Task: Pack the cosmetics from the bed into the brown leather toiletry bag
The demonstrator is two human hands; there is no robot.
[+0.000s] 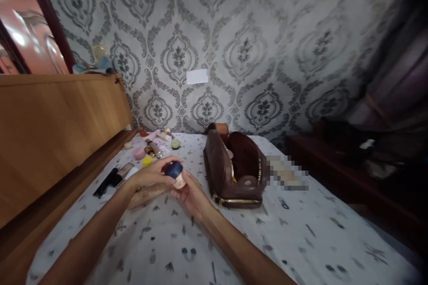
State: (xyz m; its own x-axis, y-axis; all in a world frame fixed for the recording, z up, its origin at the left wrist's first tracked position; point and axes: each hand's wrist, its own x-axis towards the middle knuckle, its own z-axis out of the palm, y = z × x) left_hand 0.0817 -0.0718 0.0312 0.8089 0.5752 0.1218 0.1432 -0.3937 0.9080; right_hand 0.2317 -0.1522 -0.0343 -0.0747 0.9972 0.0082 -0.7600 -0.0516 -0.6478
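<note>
Between my two hands is a small cosmetic jar (179, 181) with a dark blue lid and a cream-coloured body, tilted above the sheet. My left hand (155, 173) has its fingers around the blue lid. My right hand (192, 193) grips the pale body from the right. Just right of my hands stands a brown leather bag (217, 160), its gold zip undone and its mouth gaping. A few items show inside the bag, too dim to name. Left of my hands lie a yellow-lidded pot (147, 161), a pink round pot (139, 153) and a black tube (105, 182).
More cosmetics lie toward the wall, among them a green jar (175, 144) and several bottles and tubes. A wooden board (67, 129) borders the patterned sheet (187, 249) on the left. A blurred-out flat item (287, 173) lies right of the bag. Dark furniture edges the right side.
</note>
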